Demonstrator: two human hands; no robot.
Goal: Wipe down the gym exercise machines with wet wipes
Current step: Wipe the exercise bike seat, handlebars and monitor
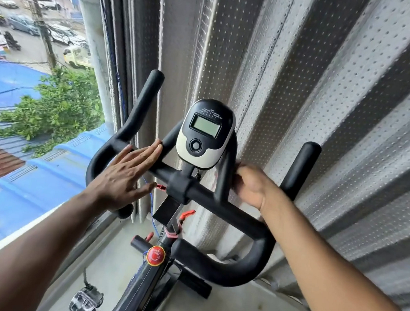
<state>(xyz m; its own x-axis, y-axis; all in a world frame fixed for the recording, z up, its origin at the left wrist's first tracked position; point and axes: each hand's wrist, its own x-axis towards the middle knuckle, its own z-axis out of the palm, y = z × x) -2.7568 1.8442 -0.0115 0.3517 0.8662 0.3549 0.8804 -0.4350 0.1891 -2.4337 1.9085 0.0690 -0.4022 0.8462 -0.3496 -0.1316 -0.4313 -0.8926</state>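
Up front, left hand (126,173) lies flat-fingered on exercise bike handlebar (220,200); right hand (252,186) grips the bar's inner loop beside console (204,133).

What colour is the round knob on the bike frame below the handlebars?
Red with a yellow rim, the round plastic knob; head view.

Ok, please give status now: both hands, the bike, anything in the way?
Left hand open, flat on handlebar. Right hand blurred, at the bar beside console; wipe not visible. Nothing blocking.
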